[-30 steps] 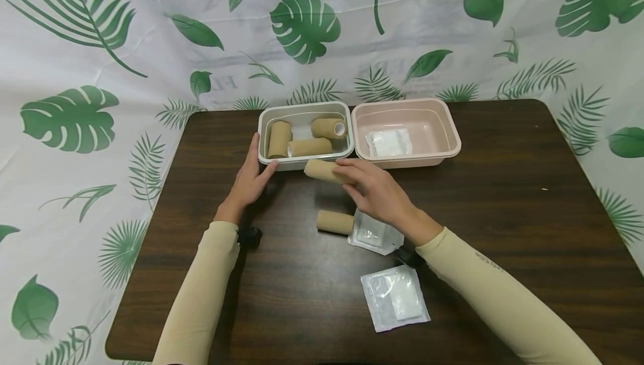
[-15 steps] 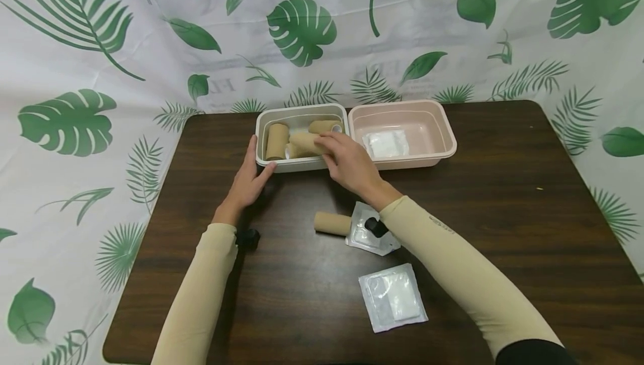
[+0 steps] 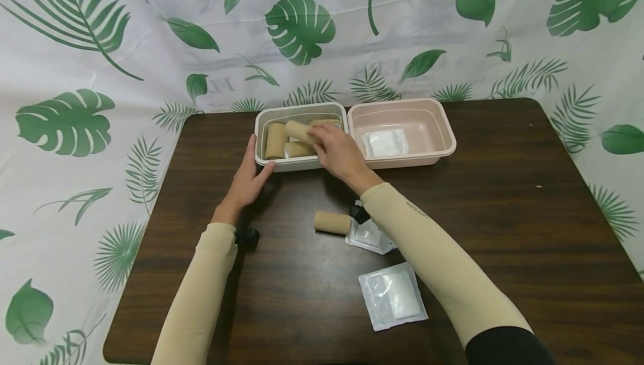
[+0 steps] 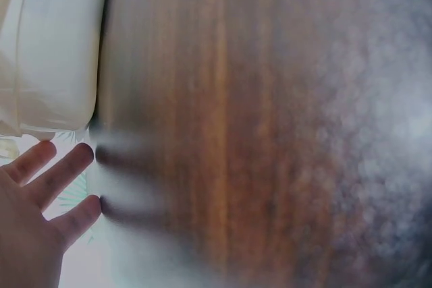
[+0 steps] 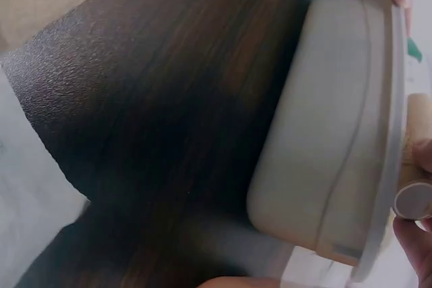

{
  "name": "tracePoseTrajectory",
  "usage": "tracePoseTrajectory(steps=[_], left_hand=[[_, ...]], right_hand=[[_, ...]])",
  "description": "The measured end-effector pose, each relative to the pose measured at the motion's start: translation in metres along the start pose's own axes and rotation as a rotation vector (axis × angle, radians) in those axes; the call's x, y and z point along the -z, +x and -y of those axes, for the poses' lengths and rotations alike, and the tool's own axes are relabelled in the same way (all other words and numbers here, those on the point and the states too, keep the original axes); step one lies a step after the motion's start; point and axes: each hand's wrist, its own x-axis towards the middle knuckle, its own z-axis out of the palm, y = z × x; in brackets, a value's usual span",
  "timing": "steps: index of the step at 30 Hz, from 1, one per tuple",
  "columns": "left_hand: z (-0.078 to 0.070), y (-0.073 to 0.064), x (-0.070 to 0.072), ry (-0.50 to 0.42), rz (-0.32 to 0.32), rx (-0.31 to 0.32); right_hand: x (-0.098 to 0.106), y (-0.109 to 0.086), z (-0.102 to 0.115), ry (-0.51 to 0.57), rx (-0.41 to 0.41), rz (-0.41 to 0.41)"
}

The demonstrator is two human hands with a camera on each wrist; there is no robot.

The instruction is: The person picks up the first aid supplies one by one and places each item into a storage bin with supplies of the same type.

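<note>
In the head view my right hand (image 3: 338,150) pinches a tan bandage roll (image 3: 298,131) by its right end, inside the grey-white bin (image 3: 287,167) and above the other rolls. The right wrist view shows the held roll's pale round end (image 5: 413,201) between thumb and fingers. Below it lie two tan rolls, one upright-lying roll (image 3: 276,141) at the left and one front roll (image 3: 298,149); a back roll (image 3: 322,122) is partly hidden by my hand. My left hand (image 3: 245,183) rests with straight fingers along the bin's left side, thumb at the front rim.
A pink bin (image 3: 427,159) adjoins on the right, with a white packet (image 3: 386,142) inside. On the dark table (image 3: 503,214) lie another tan roll (image 3: 332,223), a gauze packet (image 3: 369,237) partly under my right forearm, and a nearer gauze packet (image 3: 393,297).
My right hand has carried the bandage roll left and away from me, from in front of the bin to inside it. The left hand has stayed at the bin's corner.
</note>
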Motion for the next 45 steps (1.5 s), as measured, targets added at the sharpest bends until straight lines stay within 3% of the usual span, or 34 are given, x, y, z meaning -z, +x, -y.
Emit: tracePoseTrajectory(steps=[10, 19, 25, 29, 39, 45], left_hand=[[-0.0007, 0.0011, 0.0012, 0.013, 0.009, -0.015], [0.0013, 0.0007, 0.0013, 0.012, 0.006, -0.007], [0.0009, 0.0008, 0.0010, -0.003, 0.000, 0.001], [0.0004, 0.0011, 0.0005, -0.005, 0.002, 0.003], [0.0009, 0.0015, 0.0003, 0.009, 0.007, 0.007], [0.0014, 0.0012, 0.0005, 0.009, 0.007, -0.007]], right_hand=[[-0.0087, 0.0021, -0.0034, 0.001, -0.037, 0.026], [-0.0043, 0.0078, 0.0028, -0.055, -0.141, 0.183], [-0.0025, 0.0074, 0.0032, -0.021, -0.159, 0.209], [-0.0049, 0.0051, 0.0006, -0.012, -0.157, 0.173], [-0.0050, 0.0017, -0.0013, 0.004, -0.174, -0.026], [-0.0071, -0.0014, -0.0031, -0.015, -0.115, -0.107]])
